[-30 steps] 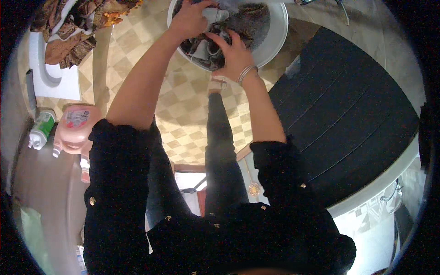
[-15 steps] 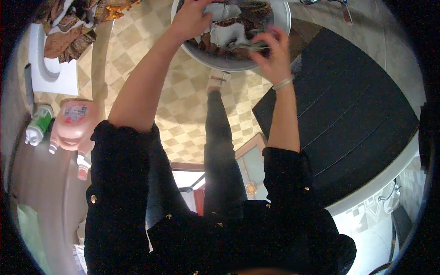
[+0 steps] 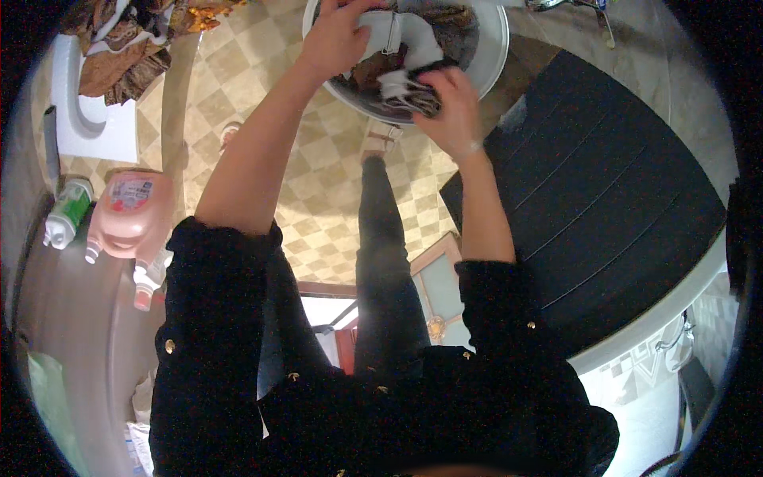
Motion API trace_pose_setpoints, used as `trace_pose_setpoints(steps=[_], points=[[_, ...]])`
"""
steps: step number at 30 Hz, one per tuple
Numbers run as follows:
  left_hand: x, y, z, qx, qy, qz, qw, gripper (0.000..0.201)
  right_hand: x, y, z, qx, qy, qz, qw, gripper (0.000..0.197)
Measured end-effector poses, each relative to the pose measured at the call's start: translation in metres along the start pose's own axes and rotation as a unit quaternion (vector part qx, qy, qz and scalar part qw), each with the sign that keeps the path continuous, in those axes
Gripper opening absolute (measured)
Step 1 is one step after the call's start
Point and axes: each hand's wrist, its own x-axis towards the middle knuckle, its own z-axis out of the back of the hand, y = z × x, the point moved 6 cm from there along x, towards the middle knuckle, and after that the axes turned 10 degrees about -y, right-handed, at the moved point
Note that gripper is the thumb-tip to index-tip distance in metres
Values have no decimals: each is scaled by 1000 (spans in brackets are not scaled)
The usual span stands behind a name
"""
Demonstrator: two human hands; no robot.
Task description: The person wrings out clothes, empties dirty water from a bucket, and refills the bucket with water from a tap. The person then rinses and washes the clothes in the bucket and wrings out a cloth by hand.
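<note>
At the top of the view is a round, pale-rimmed basin (image 3: 494, 67) with brown, white and dark cloth lying in it. Over its left side my left hand (image 3: 338, 36) is closed on the edge of a garment (image 3: 421, 38), a white and dark brown piece with a thin strap or cord. The upper fingers run out of the frame. My right hand (image 3: 453, 107) grips a bunched fold of the same garment, striped dark and white, at the basin's near edge. A thin bracelet circles the right wrist.
A black ridged mat (image 3: 604, 207) covers the right-hand surface. On the left stand a pink jug (image 3: 131, 213), a green-and-white bottle (image 3: 70, 211) and a white tray (image 3: 95, 139) near a heap of brown cloth (image 3: 123, 67). Metal fittings (image 3: 556, 4) show at the top right.
My right hand has moved left and slightly down, and its bunched cloth now shows clearly. The left hand has shifted slightly right, still on the garment.
</note>
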Motion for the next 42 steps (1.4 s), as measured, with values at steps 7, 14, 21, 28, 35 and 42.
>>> trace_pose_setpoints(steps=[7, 14, 21, 28, 35, 42], points=[[-25, -19, 18, -66, -36, -13, 997, 40, -17, -33, 40, 42, -215, -113, 969, 49], [-67, -20, 29, -83, -181, -160, 967, 31, 44, -25, 23, 246, -40, 35, 968, 42], [-69, -24, 44, -77, -223, -117, 965, 33, 24, -20, 35, 249, -47, -118, 960, 43], [-61, -69, 10, -19, -208, 40, 977, 50, 2, 0, 36, 163, -335, -215, 903, 49], [-73, -54, -33, -135, -264, -19, 955, 93, 21, -12, 11, 390, -285, -239, 842, 88], [-68, -25, -36, -146, -246, 41, 957, 85, 21, -9, 3, 341, -111, -163, 919, 94]])
